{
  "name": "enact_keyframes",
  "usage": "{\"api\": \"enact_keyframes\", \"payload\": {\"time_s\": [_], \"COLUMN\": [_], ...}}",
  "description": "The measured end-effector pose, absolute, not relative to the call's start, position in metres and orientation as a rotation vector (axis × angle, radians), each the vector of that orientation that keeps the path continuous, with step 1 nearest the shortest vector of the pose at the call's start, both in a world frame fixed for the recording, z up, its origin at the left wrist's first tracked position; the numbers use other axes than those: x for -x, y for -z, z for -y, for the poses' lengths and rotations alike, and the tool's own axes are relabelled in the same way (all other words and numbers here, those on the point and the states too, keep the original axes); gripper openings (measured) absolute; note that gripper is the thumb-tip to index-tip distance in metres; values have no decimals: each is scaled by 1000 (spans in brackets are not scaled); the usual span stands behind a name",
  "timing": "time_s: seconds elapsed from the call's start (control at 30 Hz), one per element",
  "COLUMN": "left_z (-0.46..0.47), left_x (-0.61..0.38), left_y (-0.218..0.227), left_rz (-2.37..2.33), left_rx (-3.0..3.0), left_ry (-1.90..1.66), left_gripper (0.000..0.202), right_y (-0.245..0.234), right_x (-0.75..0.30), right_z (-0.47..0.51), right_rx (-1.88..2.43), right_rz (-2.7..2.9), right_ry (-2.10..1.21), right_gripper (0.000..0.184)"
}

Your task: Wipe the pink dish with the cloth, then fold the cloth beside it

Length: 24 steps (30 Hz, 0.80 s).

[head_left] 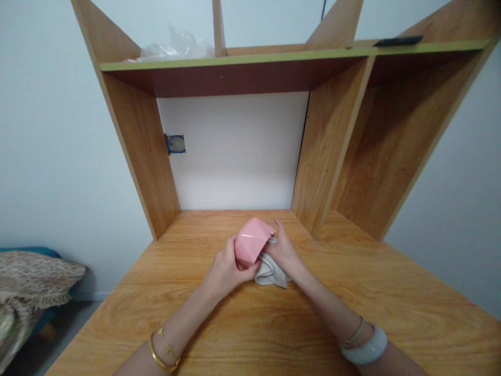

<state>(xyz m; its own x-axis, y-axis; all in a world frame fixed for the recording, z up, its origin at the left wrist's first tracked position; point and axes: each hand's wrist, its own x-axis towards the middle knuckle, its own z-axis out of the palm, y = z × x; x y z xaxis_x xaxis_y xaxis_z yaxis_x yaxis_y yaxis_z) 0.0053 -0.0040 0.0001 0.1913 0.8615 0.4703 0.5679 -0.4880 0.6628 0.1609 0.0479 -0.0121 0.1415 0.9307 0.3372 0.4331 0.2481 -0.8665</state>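
My left hand (230,265) is closed around a pink faceted bowl (252,241), which is tipped on its side with its opening toward the right. My right hand (282,251) reaches into that opening, its thumb up by the rim and its other fingers hidden inside. A pale grey cloth (271,271) hangs out of the bowl below my right hand, and its upper part is bunched under the fingers. Both hands are above the wooden desk (250,329).
A wooden shelf unit (336,151) rises at the back of the desk. Clear plastic wrapping (176,46) and a dark flat object (399,40) lie on its upper shelf. An uncovered socket box (176,144) is in the back wall. Left stands a seat with a patterned cover (37,277).
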Motion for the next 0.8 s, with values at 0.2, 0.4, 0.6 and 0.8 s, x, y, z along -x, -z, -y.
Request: {"api": "enact_keyframes", "payload": {"time_s": [0.2, 0.4, 0.6, 0.8], "left_z": [7, 3, 4, 0], "left_x": [-5, 5, 12, 16], "left_y": [-5, -11, -13, -12], "left_rz": [-1465, -1551, -1479, -1529], "left_rx": [-2232, -2367, -2455, -2476], "left_ry": [-1071, -845, -834, -883], "left_gripper": [64, 67, 64, 75], "right_y": [-3, -11, -13, -8], "right_x": [-168, -166, -164, -166], "right_z": [-33, -23, -21, -23], "right_rx": [1652, 1684, 1522, 1497], "right_rz": [1697, 2013, 2261, 2194], "right_ry": [-231, 224, 260, 75], "right_gripper": [82, 81, 81, 78]}}
